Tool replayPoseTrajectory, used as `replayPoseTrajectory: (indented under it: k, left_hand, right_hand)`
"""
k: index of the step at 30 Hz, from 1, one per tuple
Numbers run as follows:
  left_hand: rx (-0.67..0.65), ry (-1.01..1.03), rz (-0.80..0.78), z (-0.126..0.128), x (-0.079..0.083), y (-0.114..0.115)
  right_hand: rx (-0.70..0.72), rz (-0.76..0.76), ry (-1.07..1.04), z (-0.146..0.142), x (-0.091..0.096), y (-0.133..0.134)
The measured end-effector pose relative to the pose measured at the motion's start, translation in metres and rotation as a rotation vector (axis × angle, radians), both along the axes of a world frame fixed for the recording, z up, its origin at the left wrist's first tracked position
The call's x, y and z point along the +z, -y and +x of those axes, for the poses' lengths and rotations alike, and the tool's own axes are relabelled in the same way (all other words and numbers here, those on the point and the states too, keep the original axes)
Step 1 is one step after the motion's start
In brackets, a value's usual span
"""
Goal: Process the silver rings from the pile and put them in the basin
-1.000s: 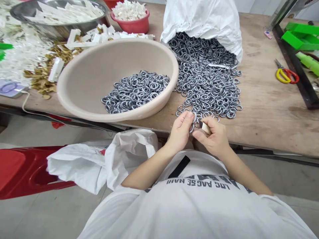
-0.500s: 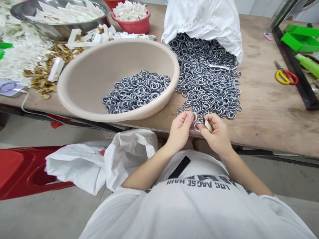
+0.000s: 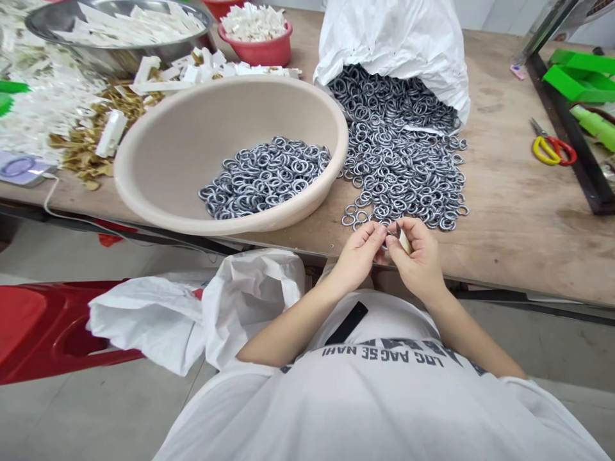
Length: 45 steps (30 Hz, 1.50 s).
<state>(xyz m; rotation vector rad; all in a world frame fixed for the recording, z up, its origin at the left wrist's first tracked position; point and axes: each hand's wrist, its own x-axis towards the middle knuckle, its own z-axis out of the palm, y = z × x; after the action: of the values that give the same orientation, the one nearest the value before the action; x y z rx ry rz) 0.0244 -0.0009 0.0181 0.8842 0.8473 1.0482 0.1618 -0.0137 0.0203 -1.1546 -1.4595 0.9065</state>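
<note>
At the front edge of the table, my left hand point(image 3: 358, 256) is closed, its thumb and fingers pinching a grey ring point(image 3: 385, 246) that is mostly hidden. My right hand point(image 3: 419, 259) meets it fingertip to fingertip. It grips a small tool with a cream handle and a dark tip point(image 3: 404, 241); its exact kind is hard to make out. Just beyond both hands spreads a heap of grey rings point(image 3: 403, 173), spilling from a white sack point(image 3: 394, 38). To the left, a large beige basin point(image 3: 163, 141) holds more grey rings point(image 3: 269, 176).
Red-and-yellow-handled scissors point(image 3: 552, 150) lie at the right, near a black metal frame point(image 3: 571, 128) and green bins point(image 3: 579, 83). White plastic pieces, a steel bowl point(image 3: 129, 54) and a red bowl point(image 3: 259, 48) occupy the back left. A white bag point(image 3: 250, 301) hangs below the table edge.
My hands have come closer together, the left moving right toward the other. The rings that showed between my fingers are now mostly covered.
</note>
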Motion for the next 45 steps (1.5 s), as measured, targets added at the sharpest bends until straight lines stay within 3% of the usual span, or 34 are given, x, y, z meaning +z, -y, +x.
replayPoseTrajectory:
  k: [8,12,33,45]
  left_hand:
    - [0.04,-0.029,0.089,-0.0031,-0.0016,-0.0018]
    - [0.055,-0.008,0.084,-0.0029,-0.0023,-0.0024]
    - [0.084,0.055,0.027,0.0005,-0.0051,-0.0033]
    - [0.108,0.053,-0.035,0.0018,-0.0053,-0.0031]
  right_hand:
    - [0.153,-0.123,-0.095,0.0044,0.002,-0.0015]
    - [0.188,-0.108,-0.078,0.0057,0.0005,-0.0012]
    - [0.192,-0.055,-0.041,0.0062,0.0009,-0.0004]
    - [0.228,-0.127,-0.07,0.0047,-0.0062,0.0006]
